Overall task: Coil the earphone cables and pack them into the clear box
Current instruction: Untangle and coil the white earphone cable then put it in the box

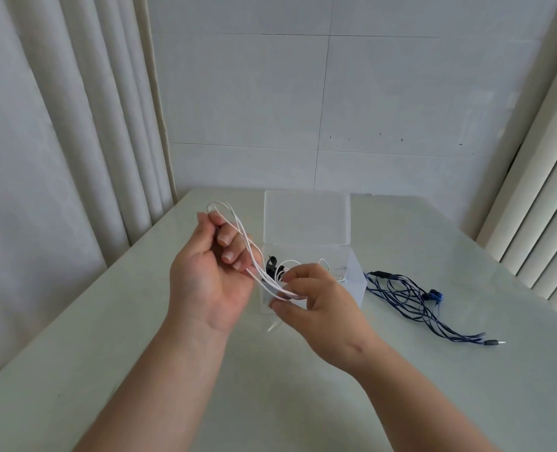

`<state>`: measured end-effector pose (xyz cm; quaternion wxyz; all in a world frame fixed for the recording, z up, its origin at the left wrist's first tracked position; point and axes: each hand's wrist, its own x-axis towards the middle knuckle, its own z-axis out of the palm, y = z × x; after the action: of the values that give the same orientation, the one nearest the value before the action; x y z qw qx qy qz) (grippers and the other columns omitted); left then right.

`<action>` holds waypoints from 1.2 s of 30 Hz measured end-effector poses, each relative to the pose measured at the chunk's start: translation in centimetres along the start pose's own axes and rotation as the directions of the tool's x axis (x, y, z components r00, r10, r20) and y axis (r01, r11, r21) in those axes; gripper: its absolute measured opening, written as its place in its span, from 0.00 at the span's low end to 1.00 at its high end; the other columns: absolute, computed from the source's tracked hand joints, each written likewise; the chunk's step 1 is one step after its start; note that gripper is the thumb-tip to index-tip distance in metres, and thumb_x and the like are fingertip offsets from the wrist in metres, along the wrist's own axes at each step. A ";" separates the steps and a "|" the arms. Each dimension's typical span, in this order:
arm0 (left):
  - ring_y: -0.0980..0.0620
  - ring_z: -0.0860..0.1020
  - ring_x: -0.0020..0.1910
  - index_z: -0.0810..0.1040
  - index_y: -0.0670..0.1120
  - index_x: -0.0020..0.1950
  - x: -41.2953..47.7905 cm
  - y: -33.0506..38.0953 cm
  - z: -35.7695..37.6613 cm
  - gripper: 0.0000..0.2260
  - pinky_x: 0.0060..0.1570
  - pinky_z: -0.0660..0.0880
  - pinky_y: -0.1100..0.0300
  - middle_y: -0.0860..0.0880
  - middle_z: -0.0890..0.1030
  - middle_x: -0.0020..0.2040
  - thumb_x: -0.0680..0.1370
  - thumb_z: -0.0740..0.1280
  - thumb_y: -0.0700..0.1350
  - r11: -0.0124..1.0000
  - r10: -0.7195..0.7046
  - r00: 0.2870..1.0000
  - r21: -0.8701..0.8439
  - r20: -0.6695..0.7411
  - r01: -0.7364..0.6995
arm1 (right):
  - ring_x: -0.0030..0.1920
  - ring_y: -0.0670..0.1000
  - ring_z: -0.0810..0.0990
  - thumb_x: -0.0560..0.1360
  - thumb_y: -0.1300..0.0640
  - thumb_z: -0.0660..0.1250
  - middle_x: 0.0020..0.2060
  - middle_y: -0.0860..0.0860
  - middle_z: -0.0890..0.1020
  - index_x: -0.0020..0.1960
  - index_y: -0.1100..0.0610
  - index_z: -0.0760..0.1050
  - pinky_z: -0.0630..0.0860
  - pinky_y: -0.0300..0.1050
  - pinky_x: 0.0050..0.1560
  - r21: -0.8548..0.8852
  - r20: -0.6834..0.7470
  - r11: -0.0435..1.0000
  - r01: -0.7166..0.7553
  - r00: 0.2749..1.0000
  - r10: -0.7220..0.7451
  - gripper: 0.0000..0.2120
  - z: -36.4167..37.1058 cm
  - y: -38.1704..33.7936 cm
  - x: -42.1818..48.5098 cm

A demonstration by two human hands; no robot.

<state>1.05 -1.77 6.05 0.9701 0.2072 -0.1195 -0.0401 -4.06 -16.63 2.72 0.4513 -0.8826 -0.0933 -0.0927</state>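
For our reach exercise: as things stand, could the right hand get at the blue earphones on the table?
Probably, once freed: the blue earphones lie uncovered right of the clear box with nothing between, but the right hand pinches the white cable.

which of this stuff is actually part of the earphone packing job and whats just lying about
Part of the job:
white earphone cable, gripped by the left hand and pinched by the right hand
clear box, lid open, packed cables inside
blue earphones, loose on the table right of the box

Just there:
curtain
blinds
wall
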 end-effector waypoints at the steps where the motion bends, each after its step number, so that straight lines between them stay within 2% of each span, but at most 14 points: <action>1: 0.57 0.62 0.23 0.72 0.49 0.38 0.2 0.2 -0.2 0.14 0.22 0.63 0.65 0.54 0.65 0.28 0.83 0.56 0.49 1.000 0.013 1.000 -0.008 -0.013 -0.013 | 0.28 0.38 0.72 0.75 0.53 0.68 0.40 0.39 0.80 0.40 0.50 0.81 0.67 0.36 0.33 0.046 0.037 0.999 -0.021 0.999 0.019 0.06 -0.5 -0.1 0.0; 3: 0.56 0.63 0.23 0.71 0.48 0.37 0.4 0.7 -0.6 0.14 0.22 0.63 0.64 0.52 0.67 0.29 0.81 0.58 0.50 0.999 0.040 0.999 -0.013 -0.033 -0.041 | 0.22 0.42 0.67 0.77 0.54 0.66 0.29 0.43 0.80 0.39 0.53 0.81 0.65 0.34 0.24 0.130 0.126 0.987 -0.090 0.989 0.074 0.09 -1.4 0.1 0.0; 5: 0.55 0.64 0.23 0.71 0.47 0.37 0.6 1.1 -1.0 0.15 0.23 0.64 0.64 0.51 0.67 0.29 0.80 0.59 0.52 0.998 0.056 0.997 0.011 -0.051 -0.055 | 0.23 0.46 0.65 0.79 0.52 0.65 0.24 0.46 0.77 0.37 0.53 0.80 0.63 0.36 0.23 0.197 0.194 0.969 -0.148 0.975 0.109 0.13 -2.0 0.3 0.0; 9: 0.56 0.64 0.23 0.71 0.47 0.36 1.0 1.0 -1.7 0.15 0.23 0.64 0.64 0.52 0.67 0.28 0.80 0.61 0.52 0.996 0.048 0.995 0.077 -0.088 -0.041 | 0.25 0.47 0.59 0.75 0.46 0.65 0.24 0.46 0.66 0.36 0.54 0.79 0.56 0.39 0.26 0.385 0.306 0.889 -0.247 0.943 0.130 0.15 -3.0 0.7 0.2; 14: 0.56 0.64 0.22 0.76 0.46 0.39 1.1 0.5 -1.9 0.12 0.23 0.64 0.65 0.53 0.63 0.25 0.79 0.63 0.49 0.984 0.027 0.992 0.176 -0.123 -0.005 | 0.26 0.46 0.63 0.70 0.53 0.67 0.26 0.48 0.71 0.36 0.54 0.81 0.59 0.36 0.27 0.460 0.300 0.849 -0.259 0.945 0.126 0.07 -4.1 1.4 0.3; 16: 0.56 0.65 0.22 0.76 0.46 0.38 1.2 0.5 -1.9 0.12 0.23 0.65 0.66 0.53 0.63 0.24 0.79 0.63 0.48 0.982 0.036 0.991 0.187 -0.127 -0.012 | 0.28 0.45 0.64 0.68 0.52 0.69 0.31 0.50 0.75 0.38 0.54 0.83 0.61 0.37 0.31 0.383 0.280 0.897 -0.219 0.953 0.114 0.07 -4.4 1.3 0.2; 18: 0.56 0.67 0.23 0.75 0.46 0.36 1.3 0.5 -2.0 0.13 0.24 0.67 0.65 0.53 0.65 0.25 0.80 0.62 0.47 0.985 0.045 0.991 0.173 -0.129 -0.022 | 0.32 0.43 0.70 0.67 0.50 0.69 0.44 0.49 0.82 0.40 0.54 0.84 0.64 0.43 0.37 0.282 0.269 0.946 -0.162 0.959 0.084 0.09 -4.5 1.2 0.1; 19: 0.56 0.68 0.24 0.75 0.46 0.36 1.3 0.6 -2.0 0.14 0.25 0.68 0.65 0.53 0.66 0.26 0.81 0.61 0.47 0.986 0.048 0.990 0.163 -0.132 -0.026 | 0.36 0.43 0.73 0.68 0.50 0.69 0.50 0.44 0.82 0.40 0.54 0.84 0.65 0.44 0.38 0.271 0.264 0.951 -0.147 0.962 0.073 0.09 -4.5 1.2 0.1; 22: 0.54 0.71 0.26 0.74 0.47 0.36 1.2 0.7 -2.0 0.15 0.28 0.71 0.64 0.52 0.69 0.27 0.82 0.60 0.47 0.991 0.061 0.985 0.130 -0.161 -0.040 | 0.47 0.37 0.76 0.74 0.54 0.71 0.55 0.35 0.79 0.35 0.51 0.84 0.67 0.31 0.37 0.228 0.225 0.968 -0.110 0.973 0.058 0.09 -4.3 1.3 0.1; 24: 0.53 0.72 0.27 0.73 0.47 0.36 1.3 0.7 -2.0 0.15 0.32 0.72 0.61 0.51 0.71 0.29 0.82 0.59 0.47 0.990 0.079 0.976 0.134 -0.202 -0.052 | 0.41 0.34 0.78 0.77 0.58 0.69 0.49 0.38 0.83 0.36 0.53 0.83 0.67 0.26 0.31 0.165 0.204 0.980 -0.109 0.976 0.074 0.11 -4.1 1.4 0.1; 26: 0.51 0.75 0.33 0.73 0.47 0.37 1.3 0.7 -2.0 0.15 0.38 0.72 0.58 0.49 0.76 0.33 0.83 0.58 0.48 0.981 0.113 0.961 0.179 -0.253 -0.068 | 0.30 0.41 0.77 0.78 0.57 0.65 0.35 0.45 0.85 0.37 0.54 0.80 0.65 0.27 0.24 0.093 0.200 0.987 -0.129 0.974 0.108 0.12 -3.8 1.3 0.1; 28: 0.50 0.79 0.40 0.74 0.47 0.39 1.5 0.7 -2.2 0.14 0.44 0.73 0.57 0.49 0.81 0.38 0.83 0.58 0.49 0.975 0.135 0.944 0.210 -0.303 -0.072 | 0.25 0.44 0.71 0.79 0.52 0.62 0.24 0.44 0.78 0.37 0.50 0.78 0.65 0.32 0.24 0.017 0.162 0.987 -0.162 0.974 0.157 0.12 -3.6 1.4 0.1; 31: 0.49 0.84 0.48 0.75 0.47 0.44 1.6 0.9 -2.4 0.14 0.51 0.75 0.52 0.47 0.85 0.42 0.83 0.56 0.52 0.985 0.096 0.941 0.164 -0.325 -0.043 | 0.23 0.43 0.65 0.79 0.49 0.61 0.22 0.41 0.69 0.39 0.46 0.77 0.63 0.33 0.25 -0.005 0.130 0.988 -0.153 0.980 0.152 0.12 -3.5 1.7 0.4; 36: 0.49 0.84 0.43 0.76 0.47 0.46 1.6 1.0 -2.6 0.16 0.50 0.74 0.50 0.49 0.84 0.38 0.81 0.58 0.57 0.995 0.060 0.945 0.100 -0.323 -0.029 | 0.26 0.45 0.66 0.80 0.48 0.59 0.24 0.42 0.71 0.39 0.45 0.76 0.65 0.35 0.27 -0.088 0.124 0.990 -0.113 0.985 0.123 0.13 -3.6 1.8 0.4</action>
<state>3.30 -0.01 4.52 0.9664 0.2534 0.0357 0.0223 -3.54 -20.62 3.47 0.4130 -0.9082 -0.0660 -0.0120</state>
